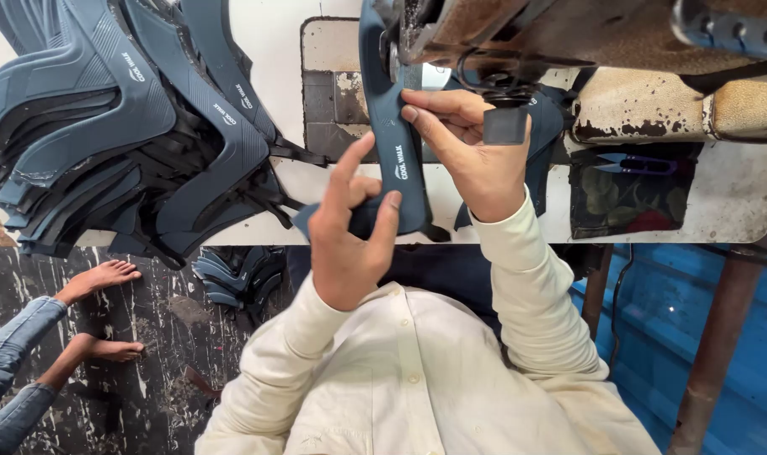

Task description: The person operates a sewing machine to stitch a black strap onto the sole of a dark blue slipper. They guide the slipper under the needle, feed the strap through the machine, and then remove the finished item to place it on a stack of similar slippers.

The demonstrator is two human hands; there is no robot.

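Note:
A dark blue curved shoe strap piece (398, 126) lies lengthwise under the head of a worn sewing machine (518, 38). My left hand (350, 227) pinches the near end of the strap between thumb and fingers. My right hand (467, 147) presses its fingers flat on the strap's middle, just beside the machine's foot. Both sleeves are cream coloured.
A big pile of similar dark blue strap pieces (122, 126) covers the table's left side, with more on the floor (232, 278). Small snips (636, 164) lie at the right on a dark cloth. Another person's bare feet (101, 278) rest on the floor at left.

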